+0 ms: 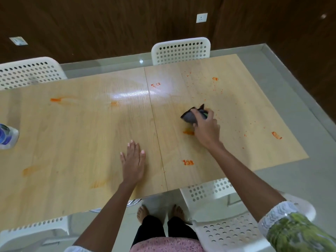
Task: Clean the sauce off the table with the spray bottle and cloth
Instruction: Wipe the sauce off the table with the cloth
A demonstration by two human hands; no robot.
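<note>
While left hand point(133, 160) lies flat, right fingers point(197, 113) grip cloth point(189, 118).

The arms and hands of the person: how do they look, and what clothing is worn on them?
Both forearms are bare, and no ring, watch or bracelet shows on the left hand or the right hand. The right arm wears a green patterned sleeve with a white wavy-textured cuff, pushed up near the elbow. A bit of white cuff shows at the left arm's bottom edge.

White perforated chairs point(181, 50) round table – wall socket point(201, 17) on brown wall.
</note>
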